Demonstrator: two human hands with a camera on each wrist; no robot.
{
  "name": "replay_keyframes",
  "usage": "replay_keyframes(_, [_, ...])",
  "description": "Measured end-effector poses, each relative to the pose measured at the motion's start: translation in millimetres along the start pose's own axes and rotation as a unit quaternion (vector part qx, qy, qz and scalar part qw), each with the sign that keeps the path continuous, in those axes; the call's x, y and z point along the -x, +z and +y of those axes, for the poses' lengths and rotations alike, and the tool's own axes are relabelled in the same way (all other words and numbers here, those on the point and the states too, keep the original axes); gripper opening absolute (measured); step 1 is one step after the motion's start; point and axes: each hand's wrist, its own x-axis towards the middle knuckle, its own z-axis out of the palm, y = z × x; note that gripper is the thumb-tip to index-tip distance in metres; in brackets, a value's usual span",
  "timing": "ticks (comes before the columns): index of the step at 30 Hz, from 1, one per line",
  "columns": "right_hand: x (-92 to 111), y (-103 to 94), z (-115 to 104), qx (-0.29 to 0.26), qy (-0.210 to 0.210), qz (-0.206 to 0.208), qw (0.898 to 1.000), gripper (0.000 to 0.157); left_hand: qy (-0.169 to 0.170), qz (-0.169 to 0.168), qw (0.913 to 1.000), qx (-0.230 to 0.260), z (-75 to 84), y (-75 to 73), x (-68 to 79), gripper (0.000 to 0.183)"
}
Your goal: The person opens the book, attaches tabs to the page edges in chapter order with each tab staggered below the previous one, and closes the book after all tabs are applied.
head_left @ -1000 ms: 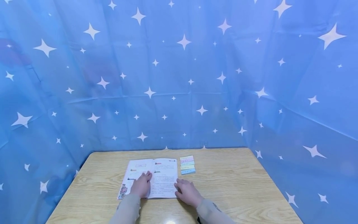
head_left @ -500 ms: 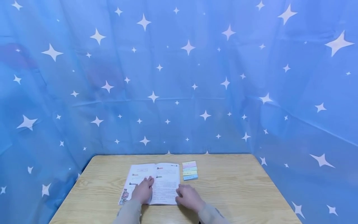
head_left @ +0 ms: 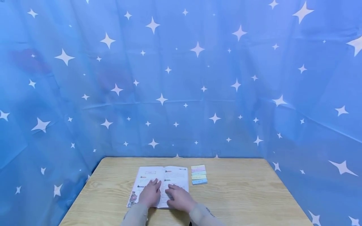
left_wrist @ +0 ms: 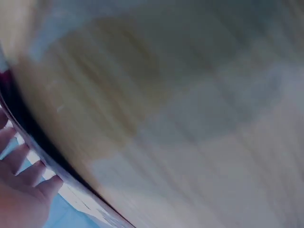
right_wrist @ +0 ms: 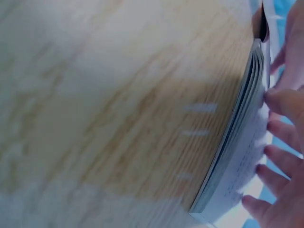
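Note:
An open book (head_left: 176, 175) with printed text lies on the wooden table, a small cartoon figure in its lower left corner. My left hand (head_left: 150, 193) rests on the left page beside the centre fold, fingers spread toward the top. On the right page lies my right hand (head_left: 180, 198), its fingertips near the fold. From the right wrist view, the fingers (right_wrist: 278, 178) spread over the page (right_wrist: 242, 175), and the thick stack of page edges shows. The left wrist view catches the left hand (left_wrist: 21, 190) with its fingertips at the page.
Right of the book, several coloured sticky notes (head_left: 199, 174) with handwriting lie in an overlapping column. The wooden table (head_left: 240, 194) extends to both sides. A blue curtain (head_left: 181, 84) with white stars hangs behind it and at the sides.
My right hand has moved left from the book's right edge onto the right page. The left hand stays on the left page. The whole head view has shifted slightly.

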Motion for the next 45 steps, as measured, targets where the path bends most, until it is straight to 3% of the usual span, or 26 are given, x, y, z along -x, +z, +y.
replay_keyframes(6, [-8, -3.7, -1, -0.009, 0.01, -0.028, 1.0, 0.043, -0.035, 0.016, 0.9988, -0.03, -21.6, -13.0, 0.9, 0.047])
replay_keyframes(10, [-12, -4.1, -4, 0.009, 0.009, -0.028, 1.0, 0.043, -0.035, 0.007, 0.9985, -0.042, -31.6, -17.4, -1.7, 0.047])
replay_keyframes(17, [-20, 10.3, -7, 0.019, 0.011, -0.058, 0.998, 0.055, -0.014, 0.009, 0.9982, -0.057, -31.5, -9.6, 0.2, 0.046])
replay_keyframes(26, [-35, 13.9, -6, 0.035, 0.033, -0.066, 0.997, 0.059, -0.029, 0.008, 0.9983, -0.05, -32.0, -3.4, -4.2, 0.046])
replay_keyframes(35, [-57, 15.7, -6, 0.027, 0.061, -0.067, 0.996, 0.059, -0.036, -0.01, 0.9973, -0.063, -37.8, -11.6, -3.6, 0.046])
replay_keyframes(45, [-73, 13.9, 3, 0.047, 0.091, -0.054, 0.993, 0.059, -0.048, -0.018, 0.9974, -0.052, -31.3, -12.0, -7.2, 0.046])
